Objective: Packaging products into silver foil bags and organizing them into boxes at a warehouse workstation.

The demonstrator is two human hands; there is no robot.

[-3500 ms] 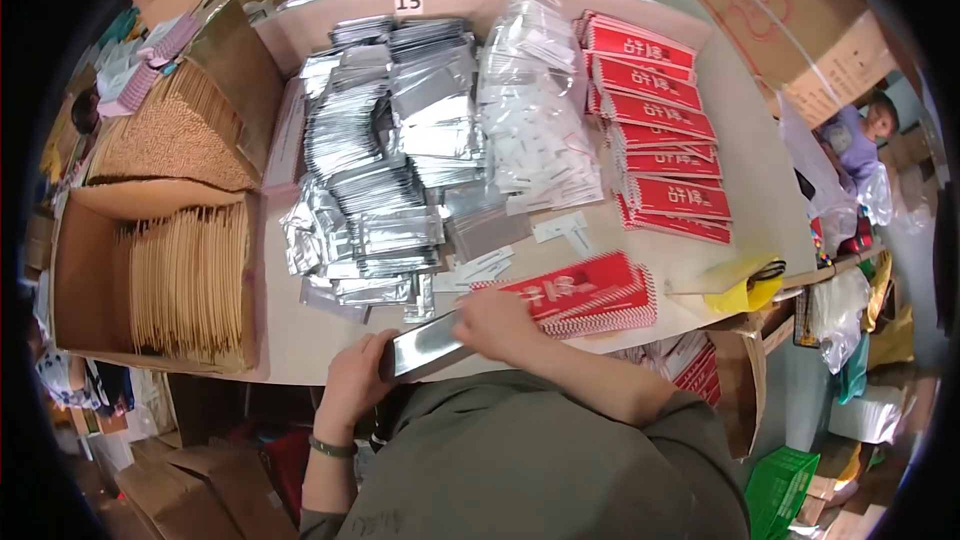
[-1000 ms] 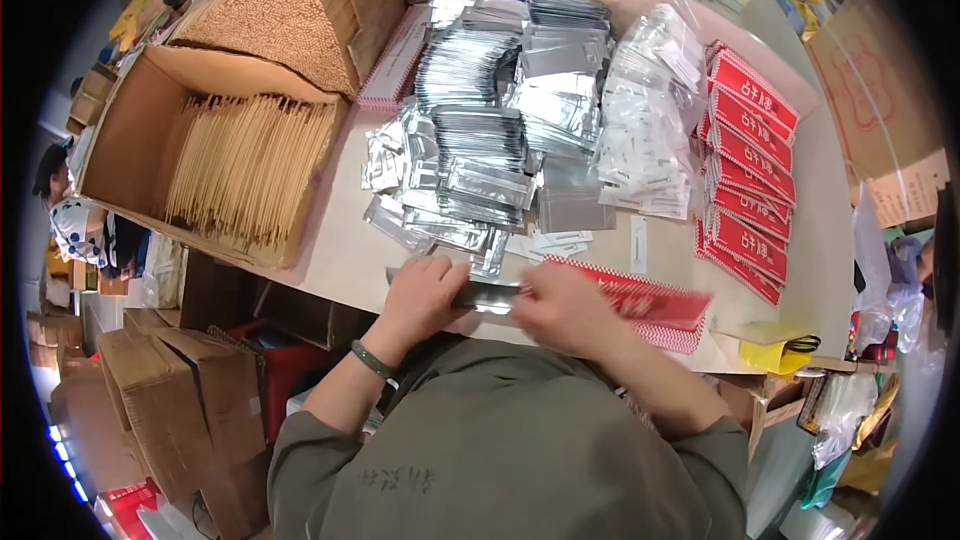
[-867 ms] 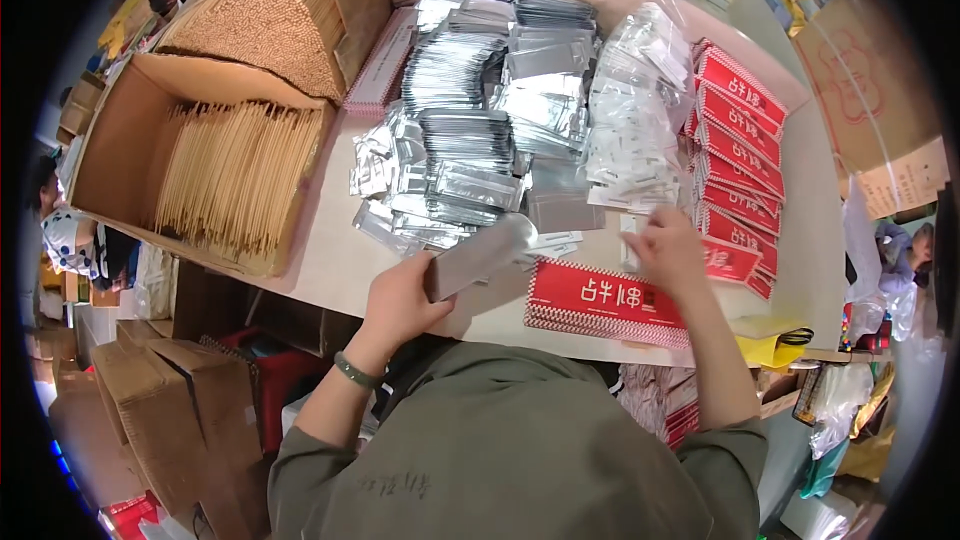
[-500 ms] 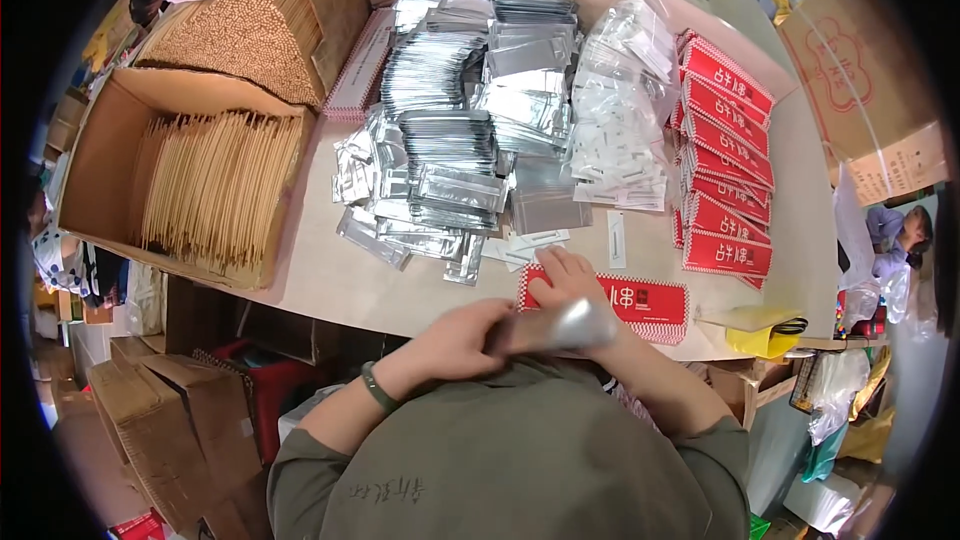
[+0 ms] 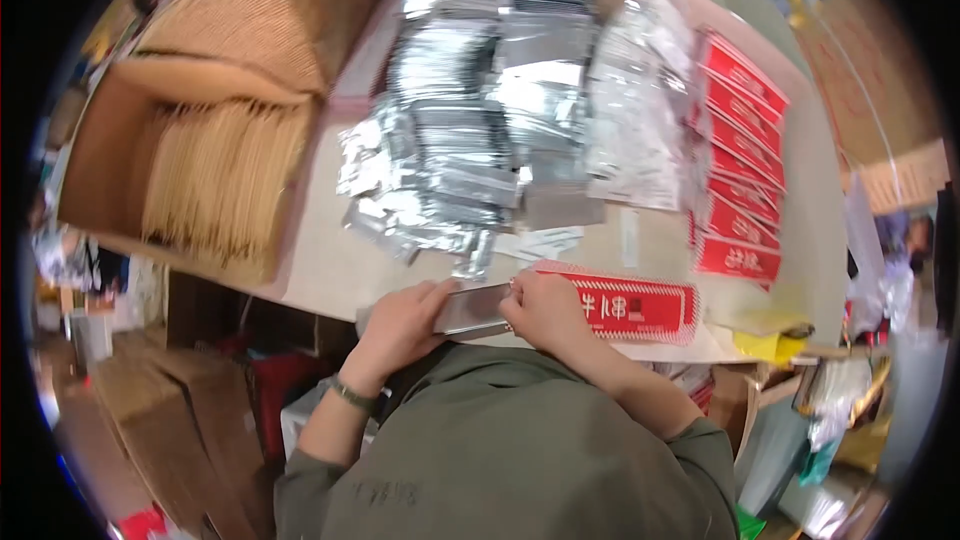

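Silver packet (image 5: 474,311) is held near the tabletop's (image 5: 318,265) front edge, both ends pinched between closed fingers of left hand (image 5: 405,322) and right hand (image 5: 545,310), apparently for steadiness, beside stacked red cards (image 5: 645,311).

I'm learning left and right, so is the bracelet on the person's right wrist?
No, the bracelet is on the left wrist, near the left hand that holds a silver packet.

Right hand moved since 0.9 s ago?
Yes. The right hand has moved left and toward the body, judged against the front cardboard box at left: it is now nearer that box.
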